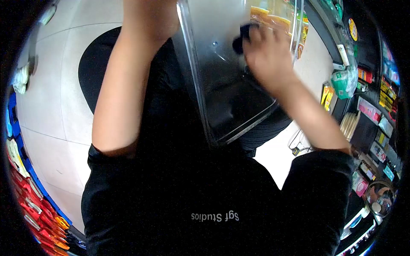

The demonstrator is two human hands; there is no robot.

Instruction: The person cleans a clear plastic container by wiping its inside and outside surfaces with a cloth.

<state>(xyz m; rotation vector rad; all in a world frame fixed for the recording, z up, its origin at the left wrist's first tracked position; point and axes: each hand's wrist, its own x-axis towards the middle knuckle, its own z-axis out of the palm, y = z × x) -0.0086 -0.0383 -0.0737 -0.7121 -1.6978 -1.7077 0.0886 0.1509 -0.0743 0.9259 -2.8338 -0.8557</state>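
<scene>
A clear plastic box [194,81] is tilted across my lap, its rim running down from the top of the view. My right hand [271,53] is over the box, its fingers curled on a small black piece that looks like cloth [244,38]; motion blurs it. The piece lies against the clear plastic. My left hand [151,19] is at the box's left edge at the top of the view, its fingers out of sight, so its grip does not show. Yellow-orange packets [273,19] show through and beside the far end of the box.
To the right, a dark shelf [363,102] holds many small packaged goods, with a green-and-white plastic bag [344,83] at its edge. A small fan [379,198] stands lower right. Red packets [36,209] line the lower left, beside pale floor tiles [60,85].
</scene>
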